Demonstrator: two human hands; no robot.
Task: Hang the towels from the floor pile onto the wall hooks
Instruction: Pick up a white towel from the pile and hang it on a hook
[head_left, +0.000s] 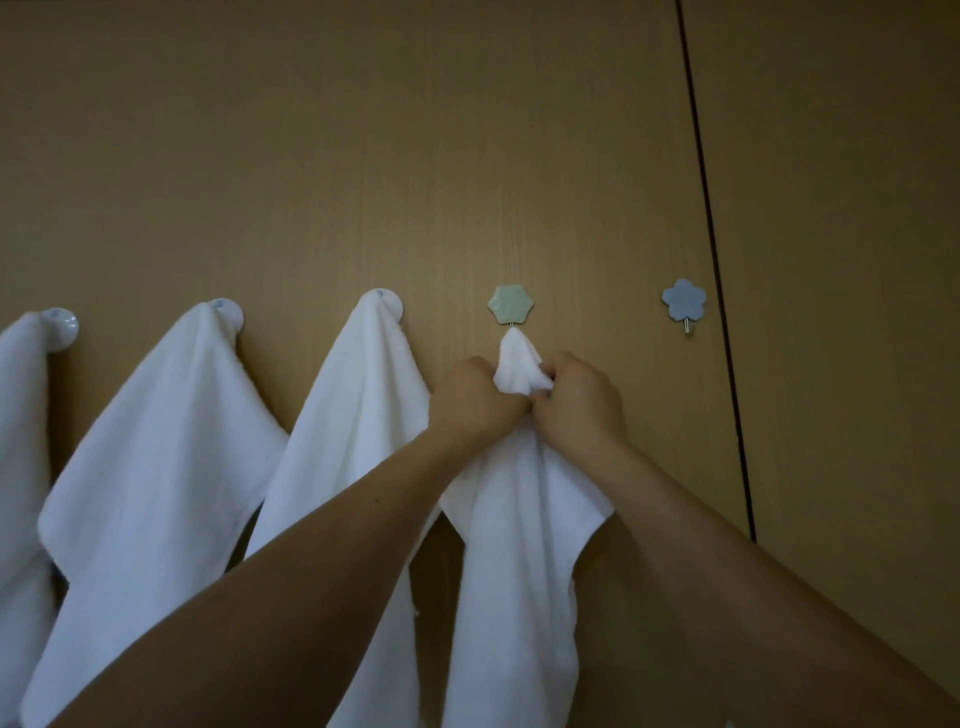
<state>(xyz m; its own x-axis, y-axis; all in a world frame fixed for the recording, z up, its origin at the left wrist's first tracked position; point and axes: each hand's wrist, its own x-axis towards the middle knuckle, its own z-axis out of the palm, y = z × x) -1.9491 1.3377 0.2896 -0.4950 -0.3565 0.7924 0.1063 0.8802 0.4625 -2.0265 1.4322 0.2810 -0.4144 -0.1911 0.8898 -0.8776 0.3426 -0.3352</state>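
Both hands grip one white towel (519, 545) just below the green hexagon hook (511, 305). My left hand (475, 397) pinches its bunched top from the left, my right hand (582, 400) from the right. The towel's tip reaches up to the hook's metal pin; whether it is caught on the pin I cannot tell. The rest of the towel hangs down between my forearms. To the left, three white towels (156, 467) hang from round white hooks (228, 312). The blue flower hook (682, 300) on the right is bare. The floor pile is out of view.
The hooks sit in a row on a brown wooden wall (363, 156). A dark vertical seam (719, 270) runs down the wall just right of the blue flower hook.
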